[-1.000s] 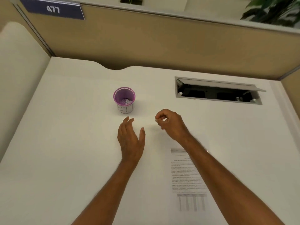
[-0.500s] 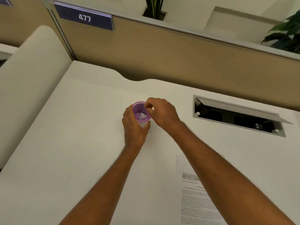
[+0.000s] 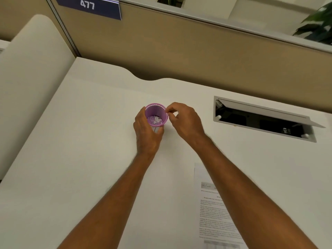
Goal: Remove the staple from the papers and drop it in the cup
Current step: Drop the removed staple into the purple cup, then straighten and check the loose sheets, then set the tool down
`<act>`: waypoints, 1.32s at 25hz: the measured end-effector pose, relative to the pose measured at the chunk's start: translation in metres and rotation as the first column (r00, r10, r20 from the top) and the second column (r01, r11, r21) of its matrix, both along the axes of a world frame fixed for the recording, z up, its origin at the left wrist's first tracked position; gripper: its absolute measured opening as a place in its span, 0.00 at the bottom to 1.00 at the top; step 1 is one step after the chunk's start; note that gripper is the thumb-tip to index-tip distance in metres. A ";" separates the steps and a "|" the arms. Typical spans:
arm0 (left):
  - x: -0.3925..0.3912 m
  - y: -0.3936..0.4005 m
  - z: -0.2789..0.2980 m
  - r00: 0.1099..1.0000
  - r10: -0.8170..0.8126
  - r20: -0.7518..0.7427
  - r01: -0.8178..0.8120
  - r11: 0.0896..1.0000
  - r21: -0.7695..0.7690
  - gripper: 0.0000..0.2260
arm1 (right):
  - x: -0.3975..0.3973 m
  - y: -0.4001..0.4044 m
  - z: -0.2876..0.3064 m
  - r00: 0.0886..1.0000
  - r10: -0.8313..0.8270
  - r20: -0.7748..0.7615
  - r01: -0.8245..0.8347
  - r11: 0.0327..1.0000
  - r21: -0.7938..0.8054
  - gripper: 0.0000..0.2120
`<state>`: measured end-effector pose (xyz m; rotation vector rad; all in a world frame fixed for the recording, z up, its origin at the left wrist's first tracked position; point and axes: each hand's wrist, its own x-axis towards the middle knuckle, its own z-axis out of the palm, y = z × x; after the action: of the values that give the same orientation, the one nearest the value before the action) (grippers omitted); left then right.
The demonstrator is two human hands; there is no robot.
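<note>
A small purple cup [image 3: 156, 109] stands on the white desk [image 3: 80, 159], with several small silvery bits on its bottom. My left hand [image 3: 146, 136] wraps around the cup's near and left side. My right hand [image 3: 185, 121] hovers just right of the rim, thumb and forefinger pinched together beside it. No staple shows between the fingertips; it is too small to make out. The printed papers [image 3: 212, 214] lie flat at the lower right, partly under my right forearm.
An open cable hatch [image 3: 260, 121] is sunk into the desk at the right. A tan partition [image 3: 179, 51] with a "477" sign [image 3: 88, 5] runs along the back. A rounded cream panel [image 3: 32, 69] bounds the left side.
Both hands moved from the papers to the cup. My left hand took hold of it; my right hand passed over the opening and now sits just right of the rim.
</note>
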<state>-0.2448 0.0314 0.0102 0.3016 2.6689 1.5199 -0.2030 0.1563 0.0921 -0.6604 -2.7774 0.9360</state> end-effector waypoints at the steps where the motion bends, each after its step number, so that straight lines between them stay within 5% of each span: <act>1: 0.003 -0.001 0.004 1.000 0.004 -0.020 -0.004 1.000 -0.030 0.41 | 0.017 0.001 0.000 0.996 -0.061 -0.059 0.058 0.997 -0.054 0.06; 4: 0.027 -0.005 0.012 0.993 0.059 -0.102 -0.072 0.990 -0.124 0.42 | 0.086 0.005 -0.008 0.962 -0.230 -0.149 0.196 0.958 -0.210 0.07; 7: 0.086 -0.006 0.012 0.996 0.042 -0.073 -0.050 0.992 -0.118 0.36 | 0.170 0.003 -0.028 0.937 -0.341 -0.082 0.315 0.921 -0.231 0.08; 10: 0.166 -0.010 0.004 0.965 -0.259 0.043 0.263 0.951 -0.165 0.29 | 0.252 -0.008 -0.052 0.899 -0.438 -0.014 0.431 0.890 -0.149 0.11; 15: 0.263 -0.023 -0.012 0.736 -0.677 0.023 0.631 0.672 -0.388 0.26 | 0.337 -0.004 -0.076 0.750 -0.660 0.047 0.652 0.750 0.112 0.18; 20: 0.279 -0.025 -0.020 0.656 -0.753 0.050 0.637 0.517 -0.572 0.26 | 0.357 0.007 -0.091 0.756 -0.650 0.080 0.642 0.760 0.105 0.17; 24: 0.282 -0.026 -0.025 0.661 -0.750 0.024 0.607 0.515 -0.605 0.27 | 0.366 0.018 -0.097 0.782 -0.622 0.037 0.621 0.783 0.028 0.17; 28: 0.284 -0.026 -0.030 0.663 -0.749 0.007 0.593 0.519 -0.615 0.27 | 0.395 0.050 -0.096 0.713 -0.701 -0.009 0.701 0.712 0.035 0.15; 33: 0.290 -0.026 -0.034 0.675 -0.738 0.020 0.593 0.526 -0.610 0.27 | 0.428 0.076 -0.095 0.699 -0.712 0.061 0.712 0.701 0.027 0.15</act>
<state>0.0451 0.0058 -0.0233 1.3555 2.4897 0.4200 0.2247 0.2328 -0.0031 -1.6318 -2.2030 0.7226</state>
